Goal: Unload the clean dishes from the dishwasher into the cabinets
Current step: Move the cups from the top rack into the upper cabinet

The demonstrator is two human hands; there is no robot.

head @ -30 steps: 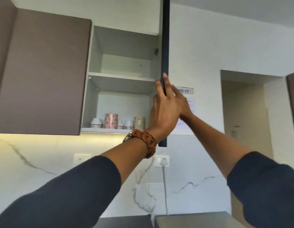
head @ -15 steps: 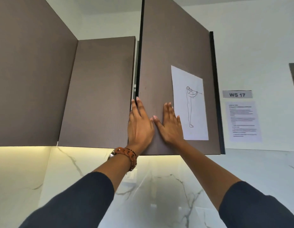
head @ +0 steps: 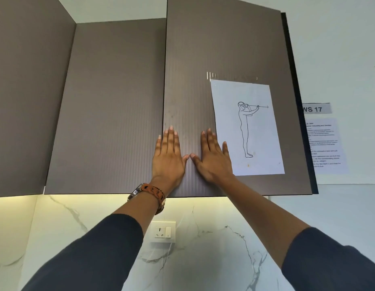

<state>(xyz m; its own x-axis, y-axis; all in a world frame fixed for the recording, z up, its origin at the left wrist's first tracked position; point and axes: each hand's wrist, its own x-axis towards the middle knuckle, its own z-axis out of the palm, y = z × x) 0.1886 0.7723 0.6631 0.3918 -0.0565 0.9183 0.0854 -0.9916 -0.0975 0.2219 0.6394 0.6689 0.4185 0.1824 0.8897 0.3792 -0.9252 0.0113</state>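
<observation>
Door (head: 203,59): grey-brown ribbed front of an upper cabinet. It is shut or very nearly so, with its lower edge in line with the next door and only a thin dark seam between them.
Contents: hidden behind the door; cannot tell what is inside.
Next door (head: 115,101): to the left, shut, same finish. A further panel (head: 24,91) meets it at an angle.
Left hand (head: 168,156): palm flat on the door's lower left part, just beside the seam. Fingers are straight, close together and pointing up. It holds nothing.
Right hand (head: 213,158): palm flat on the same door, just right of the left hand, with the thumb tips about touching. Fingers are straight and slightly spread, nothing held. The little finger lies over the sheet's edge.
Sheet (head: 247,127): white paper on the door's right half, with a line drawing of a standing figure, arms forward.
Bracelet (head: 153,192): orange, on the left wrist at the door's lower edge.
Wall, right: sign (head: 317,108) reading "WS 17", with a printed notice (head: 325,145) below it, too small to read.
Below: marble backsplash (head: 203,259), lit from under the cabinets. A white socket (head: 163,232) sits between the forearms.
</observation>
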